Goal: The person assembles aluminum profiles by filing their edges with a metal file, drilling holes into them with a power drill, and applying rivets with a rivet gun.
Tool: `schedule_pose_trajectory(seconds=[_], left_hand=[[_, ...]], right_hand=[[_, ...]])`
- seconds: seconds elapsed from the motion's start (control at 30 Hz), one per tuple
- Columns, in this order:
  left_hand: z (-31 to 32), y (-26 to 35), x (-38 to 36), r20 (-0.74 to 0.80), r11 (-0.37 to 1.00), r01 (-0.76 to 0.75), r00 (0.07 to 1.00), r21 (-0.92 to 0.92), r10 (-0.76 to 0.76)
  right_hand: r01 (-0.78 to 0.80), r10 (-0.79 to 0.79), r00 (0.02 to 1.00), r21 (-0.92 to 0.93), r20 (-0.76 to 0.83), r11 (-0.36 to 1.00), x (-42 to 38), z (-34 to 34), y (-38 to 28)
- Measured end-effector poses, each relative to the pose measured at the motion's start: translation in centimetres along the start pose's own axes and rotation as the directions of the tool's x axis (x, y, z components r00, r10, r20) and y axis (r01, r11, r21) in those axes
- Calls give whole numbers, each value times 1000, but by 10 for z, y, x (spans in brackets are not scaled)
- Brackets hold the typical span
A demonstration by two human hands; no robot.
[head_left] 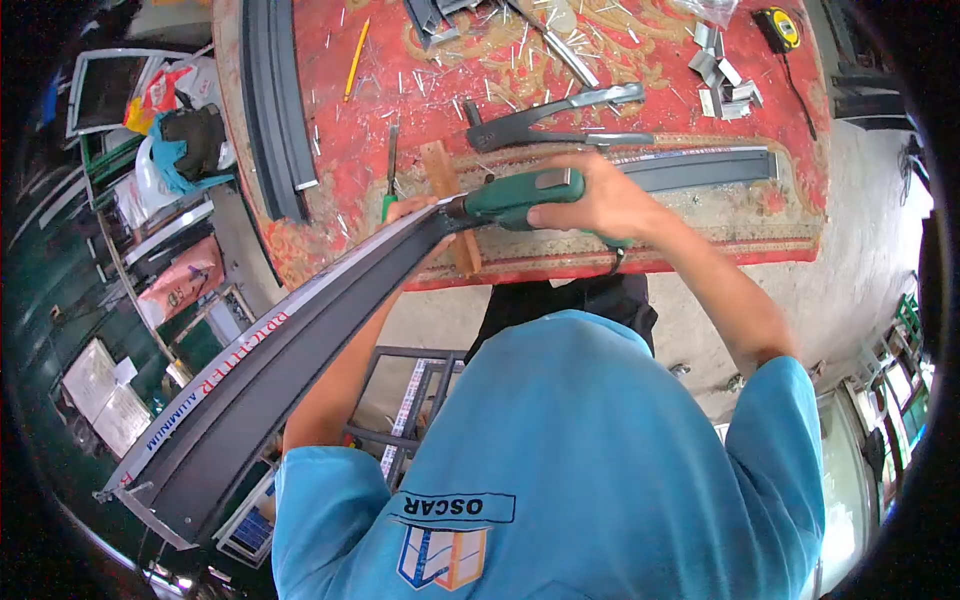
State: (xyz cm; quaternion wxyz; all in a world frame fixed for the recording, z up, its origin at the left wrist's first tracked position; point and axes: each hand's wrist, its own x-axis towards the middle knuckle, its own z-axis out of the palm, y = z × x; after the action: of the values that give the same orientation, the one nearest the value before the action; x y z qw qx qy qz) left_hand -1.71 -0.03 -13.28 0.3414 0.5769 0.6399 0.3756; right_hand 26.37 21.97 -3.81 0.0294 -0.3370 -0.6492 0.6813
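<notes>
My right hand is wrapped round a green power drill, its nose pointing left at a long grey aluminum profile. The drill's tip meets the profile near the table edge. My left hand grips the profile close to that tip, fingers over the far edge and the palm mostly hidden beneath. From there the profile slants down past my left side, with a printed film along it. Under it lies a wooden strip. A length of grey profile shows right of my right hand.
On the red cloth-covered table lie a hand riveter, a green-handled screwdriver, a yellow pencil, metal brackets, a tape measure and scattered rivets. More grey profiles lie at the left. A cluttered rack stands beyond.
</notes>
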Motion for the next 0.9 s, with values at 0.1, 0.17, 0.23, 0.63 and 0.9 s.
schedule_pose_trajectory(seconds=[0.1, 0.17, 0.23, 0.63, 0.9], left_hand=[[-6, 16, 4, 11, 998, 48, 999, 39, -49], [-5, 22, 7, 10, 995, 69, 997, 74, -70], [-5, 25, 7, 7, 993, 40, 999, 109, -41], [-4, 15, 5, 14, 982, 8, 1000, 188, -11], [-4, 48, 12, -35, 979, 176, 984, 105, -173]], right_hand=[[-157, 151, 986, 79, 74, 984, -4, -7, -1], [-109, 106, 994, 98, 38, 989, -20, -15, 3], [-61, 62, 998, 101, -14, 993, -40, -26, 2], [-34, -53, 622, -95, -781, 995, -217, -5, 64], [-484, -84, 29, -88, -996, 871, -159, -22, 171]])
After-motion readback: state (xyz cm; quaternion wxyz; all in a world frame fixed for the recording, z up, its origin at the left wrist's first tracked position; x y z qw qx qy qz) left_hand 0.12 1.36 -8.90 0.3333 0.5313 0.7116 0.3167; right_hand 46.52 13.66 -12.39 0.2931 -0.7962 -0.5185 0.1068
